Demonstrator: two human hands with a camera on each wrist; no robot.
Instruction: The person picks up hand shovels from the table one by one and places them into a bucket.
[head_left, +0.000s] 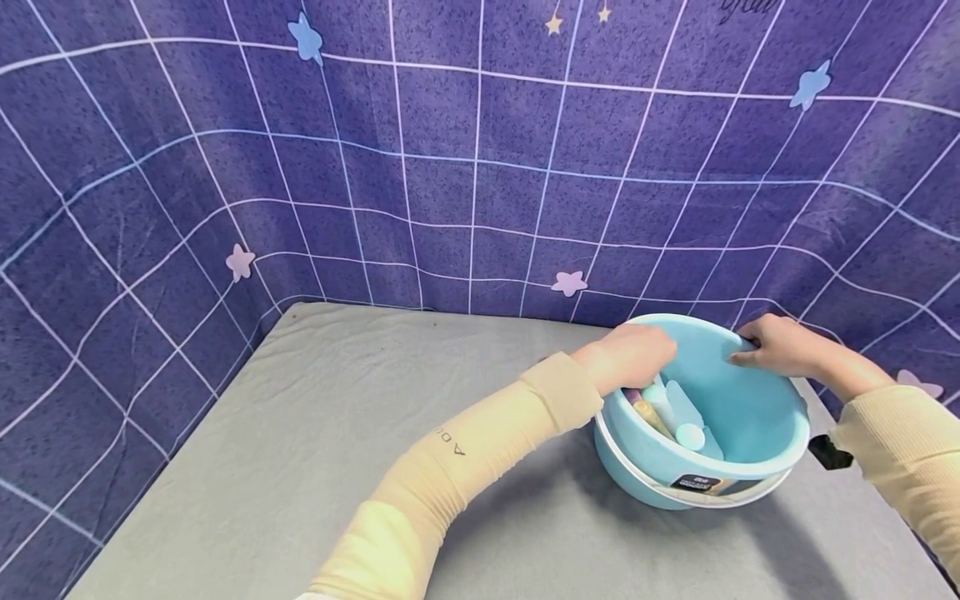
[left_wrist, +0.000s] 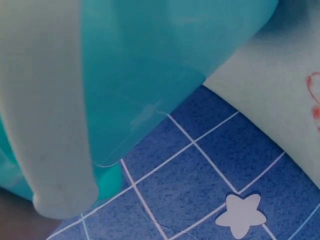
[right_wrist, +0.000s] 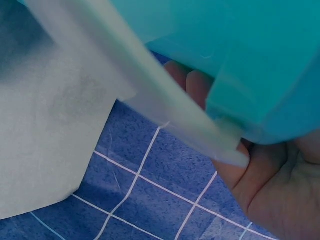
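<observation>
A light-blue plastic bucket [head_left: 757, 392] stands at the right of the table, its mouth tilted toward me. My left hand [head_left: 633, 354] grips its left rim, largely hidden in the left wrist view. At the far right rim, my right hand [head_left: 783, 346] holds on, thumb over the edge; its curled fingers show under the rim in the right wrist view. A white handle [left_wrist: 47, 110] hangs down around the front. Inside lie a bottle with a round pale cap [head_left: 690, 437], a yellowish item [head_left: 651, 415] and other pale-blue pieces. A dark label [head_left: 696, 482] marks the front.
Grey cloth covers the table [head_left: 360, 400], stretching left of the bucket. Purple-blue curtains [head_left: 450, 183] with a line grid and stars hang behind and along both sides. A small dark object [head_left: 831, 452] shows beside the right sleeve.
</observation>
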